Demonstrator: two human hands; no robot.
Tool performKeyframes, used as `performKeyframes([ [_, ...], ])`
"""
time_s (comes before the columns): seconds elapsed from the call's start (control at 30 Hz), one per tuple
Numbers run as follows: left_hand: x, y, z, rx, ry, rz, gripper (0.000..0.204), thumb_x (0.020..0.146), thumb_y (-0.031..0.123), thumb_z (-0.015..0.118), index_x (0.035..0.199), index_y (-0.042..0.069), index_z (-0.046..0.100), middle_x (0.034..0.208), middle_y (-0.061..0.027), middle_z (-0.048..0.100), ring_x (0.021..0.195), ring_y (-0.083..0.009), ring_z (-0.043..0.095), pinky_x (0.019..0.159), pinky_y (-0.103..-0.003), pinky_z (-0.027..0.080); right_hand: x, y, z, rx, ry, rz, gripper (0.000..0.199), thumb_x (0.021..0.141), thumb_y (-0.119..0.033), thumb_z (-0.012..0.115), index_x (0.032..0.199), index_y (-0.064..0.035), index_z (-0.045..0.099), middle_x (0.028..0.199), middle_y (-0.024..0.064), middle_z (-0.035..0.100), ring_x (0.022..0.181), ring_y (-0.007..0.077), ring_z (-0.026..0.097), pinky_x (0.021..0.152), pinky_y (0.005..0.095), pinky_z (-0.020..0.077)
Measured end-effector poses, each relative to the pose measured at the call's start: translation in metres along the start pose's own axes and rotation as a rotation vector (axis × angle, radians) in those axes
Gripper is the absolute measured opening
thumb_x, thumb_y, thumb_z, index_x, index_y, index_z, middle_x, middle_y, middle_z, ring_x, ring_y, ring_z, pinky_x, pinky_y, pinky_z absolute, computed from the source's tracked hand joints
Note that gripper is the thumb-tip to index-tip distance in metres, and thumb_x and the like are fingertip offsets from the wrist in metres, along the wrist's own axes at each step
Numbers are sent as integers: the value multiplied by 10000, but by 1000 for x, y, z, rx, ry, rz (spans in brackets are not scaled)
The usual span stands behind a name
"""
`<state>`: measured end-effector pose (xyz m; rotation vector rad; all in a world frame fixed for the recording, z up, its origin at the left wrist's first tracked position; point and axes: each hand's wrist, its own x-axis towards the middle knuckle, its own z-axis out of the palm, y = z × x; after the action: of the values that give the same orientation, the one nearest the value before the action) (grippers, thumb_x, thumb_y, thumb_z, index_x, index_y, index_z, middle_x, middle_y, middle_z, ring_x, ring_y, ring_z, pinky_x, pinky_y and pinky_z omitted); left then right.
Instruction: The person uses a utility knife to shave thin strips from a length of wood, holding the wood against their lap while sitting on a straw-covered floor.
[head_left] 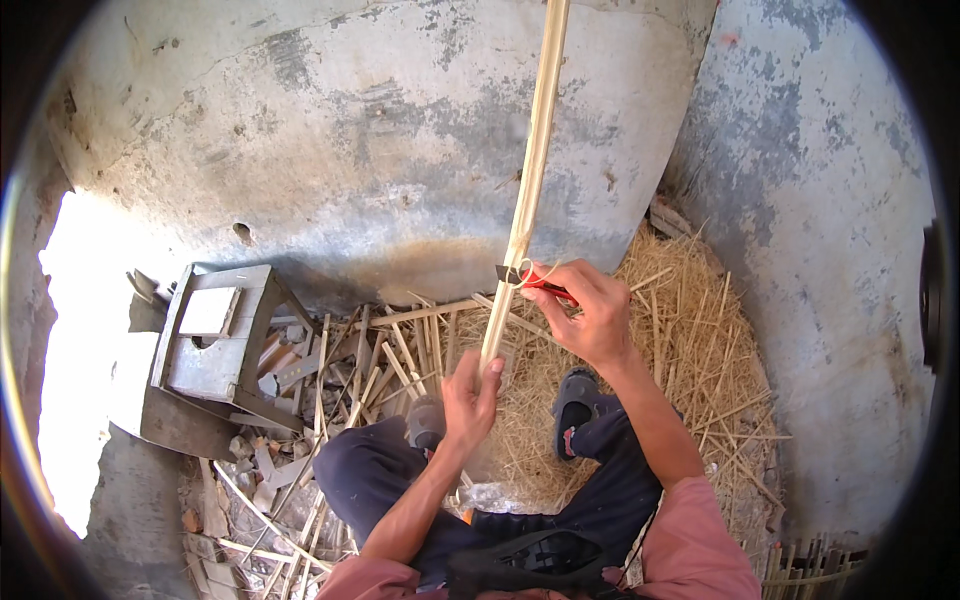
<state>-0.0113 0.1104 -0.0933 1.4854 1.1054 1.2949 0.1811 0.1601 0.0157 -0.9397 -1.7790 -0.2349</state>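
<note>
My left hand is closed round the lower end of a long, pale wooden strip with a groove along it. From there the strip rises away from me, past the top of the view. In my right hand is a knife with a red handle. Its dark blade lies across the strip, touching it a little above my left hand. A thin curled shaving stands up at the blade. My right fingers wrap the handle and hide part of it.
Below the strip, a heap of straw-like shavings covers the floor around my shoes. Loose wooden sticks and rubble lie to the left. A small worn wooden stool stands there, tipped over. Stained walls rise ahead and right.
</note>
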Motion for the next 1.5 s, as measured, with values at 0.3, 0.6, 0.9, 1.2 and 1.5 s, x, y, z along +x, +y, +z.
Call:
performKeyframes([
  [0.3, 3, -10, -2, -20, -45, -9, 238, 1100, 254, 602, 1043, 25, 630, 687, 34, 535, 614, -45, 472, 544, -253, 375, -2, 13, -10, 454, -330, 485, 175, 910, -150, 813, 1008, -32, 729, 885, 36, 755, 729, 70, 672, 652, 265, 521],
  [0.6, 3, -10, 3, -77, -51, -50, 205, 1120, 223, 553, 1050, 33, 589, 709, 51, 499, 608, -43, 434, 532, -245, 345, -17, 36, -33, 930, -140, 641, 155, 981, -172, 716, 961, -58, 613, 892, -33, 610, 724, 12, 507, 601, 212, 406],
  [0.9, -3, -12, 11, -129, -104, -80, 231, 1103, 255, 581, 1062, 32, 630, 639, 18, 534, 580, -65, 500, 531, -277, 405, -15, 8, -14, 653, -240, 731, 221, 942, -223, 789, 1078, -71, 703, 937, -51, 680, 621, -9, 399, 539, 201, 320],
  [1.2, -4, -7, 14, -119, -107, -69, 242, 1113, 256, 569, 1069, 26, 631, 648, 11, 545, 572, -71, 500, 532, -275, 408, -20, -2, -9, 551, -273, 699, 276, 951, -264, 789, 1123, -54, 741, 758, -78, 586, 568, -1, 390, 523, 210, 310],
  [1.5, -3, -1, 15, -154, -135, -59, 260, 1138, 238, 498, 1116, 2, 604, 719, -4, 555, 619, -73, 498, 563, -257, 418, -26, 15, -13, 648, -314, 792, 377, 1128, -303, 495, 1261, -34, 723, 893, 76, 752, 627, 104, 613, 592, 285, 487],
])
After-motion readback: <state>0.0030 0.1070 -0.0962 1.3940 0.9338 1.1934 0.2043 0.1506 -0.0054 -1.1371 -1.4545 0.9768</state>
